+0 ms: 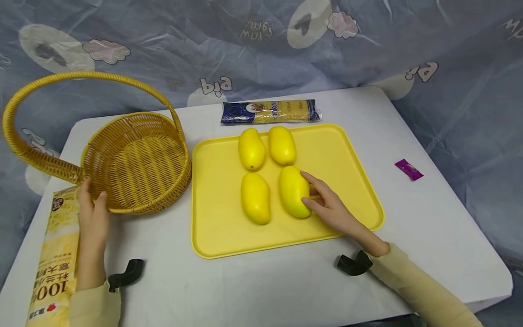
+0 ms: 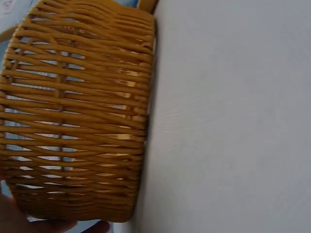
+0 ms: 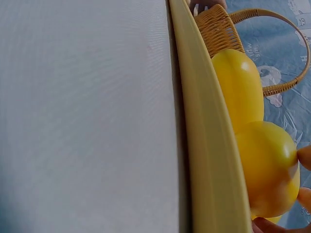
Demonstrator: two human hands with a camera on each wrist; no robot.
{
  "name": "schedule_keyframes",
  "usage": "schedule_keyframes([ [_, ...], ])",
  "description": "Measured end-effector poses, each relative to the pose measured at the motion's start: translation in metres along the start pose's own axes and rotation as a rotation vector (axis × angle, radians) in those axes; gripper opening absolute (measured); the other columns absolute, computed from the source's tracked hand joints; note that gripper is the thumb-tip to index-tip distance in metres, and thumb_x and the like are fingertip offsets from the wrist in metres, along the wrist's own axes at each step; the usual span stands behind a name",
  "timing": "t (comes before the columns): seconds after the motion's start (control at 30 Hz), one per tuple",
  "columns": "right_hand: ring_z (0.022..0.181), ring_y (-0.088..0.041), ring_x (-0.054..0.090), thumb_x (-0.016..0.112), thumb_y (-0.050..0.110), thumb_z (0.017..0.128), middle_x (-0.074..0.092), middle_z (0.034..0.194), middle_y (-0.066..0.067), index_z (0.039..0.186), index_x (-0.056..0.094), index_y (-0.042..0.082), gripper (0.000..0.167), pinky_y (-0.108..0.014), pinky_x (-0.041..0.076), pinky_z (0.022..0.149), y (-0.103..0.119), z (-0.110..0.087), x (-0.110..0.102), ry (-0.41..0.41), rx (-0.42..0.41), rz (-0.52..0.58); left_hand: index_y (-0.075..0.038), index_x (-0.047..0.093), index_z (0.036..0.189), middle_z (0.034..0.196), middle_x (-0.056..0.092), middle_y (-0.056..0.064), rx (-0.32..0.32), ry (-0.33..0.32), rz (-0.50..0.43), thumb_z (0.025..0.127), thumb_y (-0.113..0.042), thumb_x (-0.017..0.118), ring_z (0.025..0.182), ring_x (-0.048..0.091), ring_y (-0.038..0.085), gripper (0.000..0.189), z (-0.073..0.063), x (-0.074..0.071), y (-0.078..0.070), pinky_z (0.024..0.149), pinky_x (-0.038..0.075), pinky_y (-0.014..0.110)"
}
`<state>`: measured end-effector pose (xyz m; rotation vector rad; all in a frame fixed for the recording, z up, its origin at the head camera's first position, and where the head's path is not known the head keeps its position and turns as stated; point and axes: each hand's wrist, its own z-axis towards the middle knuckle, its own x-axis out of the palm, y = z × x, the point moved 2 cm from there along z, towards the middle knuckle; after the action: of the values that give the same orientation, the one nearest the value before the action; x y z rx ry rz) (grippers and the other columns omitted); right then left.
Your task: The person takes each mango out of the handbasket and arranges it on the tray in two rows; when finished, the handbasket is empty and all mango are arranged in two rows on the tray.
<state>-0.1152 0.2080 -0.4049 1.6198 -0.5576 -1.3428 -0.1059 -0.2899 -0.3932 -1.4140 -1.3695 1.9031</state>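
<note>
My right hand (image 1: 328, 206) lies over the right side of a yellow mango (image 1: 293, 190), its thumb and fingers pinching it. In the right wrist view, fingertips touch that mango (image 3: 267, 167) on its far side. Three more mangoes share the yellow tray (image 1: 216, 236): one (image 1: 256, 198) just left, and two behind, at left (image 1: 251, 149) and at right (image 1: 282, 145). At the left, my left hand (image 1: 94, 218) holds the rim of a wicker basket (image 1: 147, 168) near its handle's base. The basket has nothing in it. Its woven side (image 2: 77, 116) fills much of the left wrist view.
A blue and yellow pasta packet (image 1: 271, 112) lies behind the tray. Beneath my left forearm is a long yellow food packet (image 1: 53, 259). A small purple wrapped candy (image 1: 409, 170) sits at the right on the white table (image 1: 261, 286). The basket's tall handle (image 1: 94, 75) arches up at the left.
</note>
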Motion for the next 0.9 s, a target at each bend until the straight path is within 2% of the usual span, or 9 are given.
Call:
schedule_keyframes([
  [0.13,0.110,-0.023,0.051,0.054,0.017,0.094,0.047,0.130,-0.013,0.149,0.025,0.023,0.062,-0.014,0.045,0.086,0.000,-0.001,-0.001,0.001,0.007,-0.009,-0.010,-0.003,0.152,0.159,-0.006,0.014,0.057,0.113,0.080,0.100,-0.026,0.025,0.147,-0.006,0.029,0.061,-0.003,-0.004,-0.004,0.120,-0.001,0.048],
  [0.2,0.110,-0.023,0.051,0.054,0.017,0.094,0.046,0.132,-0.013,0.149,0.025,0.024,0.062,-0.015,0.044,0.086,0.000,0.000,-0.002,0.001,0.010,-0.022,-0.007,-0.007,0.151,0.157,-0.011,0.020,0.097,0.147,0.124,0.099,-0.026,0.026,0.145,-0.010,0.036,0.064,-0.007,-0.005,-0.009,0.117,-0.002,0.056],
  [0.27,0.110,-0.023,0.051,0.053,0.018,0.095,0.045,0.134,-0.012,0.149,0.024,0.024,0.062,-0.017,0.044,0.085,-0.001,0.000,-0.003,0.000,0.018,-0.034,-0.007,-0.007,0.151,0.156,-0.014,0.022,0.121,0.137,0.171,0.099,-0.026,0.028,0.144,-0.014,0.039,0.065,-0.013,-0.006,-0.015,0.114,-0.002,0.062],
  [0.33,0.110,-0.023,0.051,0.052,0.019,0.095,0.044,0.136,-0.013,0.149,0.024,0.024,0.062,-0.018,0.044,0.085,-0.001,0.001,-0.003,0.000,0.021,-0.045,-0.010,-0.004,0.151,0.156,-0.013,0.021,0.141,0.090,0.218,0.099,-0.027,0.031,0.143,-0.013,0.041,0.066,-0.019,-0.006,-0.024,0.111,-0.002,0.067],
  [0.43,0.110,-0.024,0.050,0.052,0.019,0.095,0.043,0.137,-0.014,0.150,0.024,0.023,0.061,-0.018,0.044,0.085,-0.001,0.002,-0.005,0.000,0.021,-0.052,-0.016,0.002,0.152,0.157,-0.012,0.015,0.159,0.007,0.267,0.097,-0.029,0.036,0.144,-0.013,0.037,0.066,-0.028,-0.003,-0.037,0.108,-0.004,0.069],
  [0.53,0.112,-0.026,0.050,0.052,0.020,0.096,0.043,0.137,-0.015,0.150,0.024,0.022,0.061,-0.016,0.043,0.086,-0.003,0.001,-0.006,0.002,0.020,-0.059,-0.018,0.006,0.152,0.158,-0.010,0.013,0.193,-0.030,0.296,0.096,-0.031,0.038,0.144,-0.014,0.032,0.067,-0.036,0.002,-0.049,0.104,-0.004,0.070],
  [0.63,0.112,-0.025,0.051,0.052,0.020,0.096,0.045,0.134,-0.014,0.150,0.024,0.022,0.061,-0.015,0.043,0.087,-0.003,0.000,-0.007,0.004,0.022,-0.062,-0.018,0.008,0.152,0.158,-0.009,0.014,0.231,-0.028,0.315,0.095,-0.031,0.039,0.144,-0.014,0.032,0.066,-0.041,0.006,-0.055,0.102,-0.002,0.071],
  [0.77,0.108,-0.023,0.053,0.053,0.021,0.095,0.047,0.130,-0.013,0.149,0.025,0.020,0.061,-0.016,0.045,0.085,-0.003,-0.002,-0.007,-0.003,0.018,-0.082,-0.015,0.009,0.152,0.157,-0.006,0.017,0.298,0.017,0.312,0.095,-0.029,0.040,0.143,-0.012,0.038,0.065,-0.044,0.016,-0.058,0.101,-0.002,0.074],
  [0.9,0.105,-0.024,0.055,0.054,0.021,0.095,0.048,0.129,-0.014,0.149,0.026,0.018,0.061,-0.018,0.047,0.083,-0.003,-0.004,-0.005,0.000,0.010,-0.101,-0.015,0.010,0.151,0.158,-0.007,0.017,0.320,0.038,0.301,0.096,-0.029,0.040,0.143,-0.012,0.041,0.065,-0.048,0.023,-0.059,0.100,-0.006,0.075],
])
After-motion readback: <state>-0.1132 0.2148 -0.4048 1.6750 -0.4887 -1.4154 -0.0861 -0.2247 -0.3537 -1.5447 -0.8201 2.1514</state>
